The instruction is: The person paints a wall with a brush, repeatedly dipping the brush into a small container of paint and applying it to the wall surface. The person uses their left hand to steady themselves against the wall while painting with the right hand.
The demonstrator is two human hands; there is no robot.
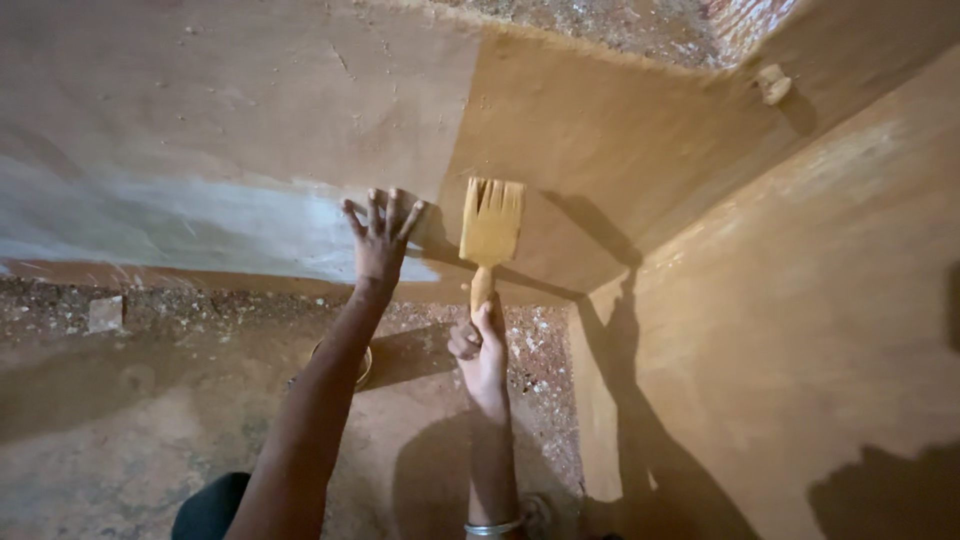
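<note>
My right hand point(480, 345) grips the handle of a wide flat paintbrush point(491, 222) loaded with ochre paint, its bristles pressed against the wall point(560, 130). My left hand point(381, 235) is spread flat against the wall just left of the brush, fingers apart, holding nothing. The wall right of the brush is coated ochre; left of it the surface is paler, with a whitish band point(180, 225) low down. A metal bangle point(492, 526) circles my right wrist.
A second painted wall point(800, 330) meets the first at a corner on the right. A round bowl point(362, 365) sits on the speckled floor point(120, 420), partly hidden behind my left arm. A small block point(105, 313) lies at far left.
</note>
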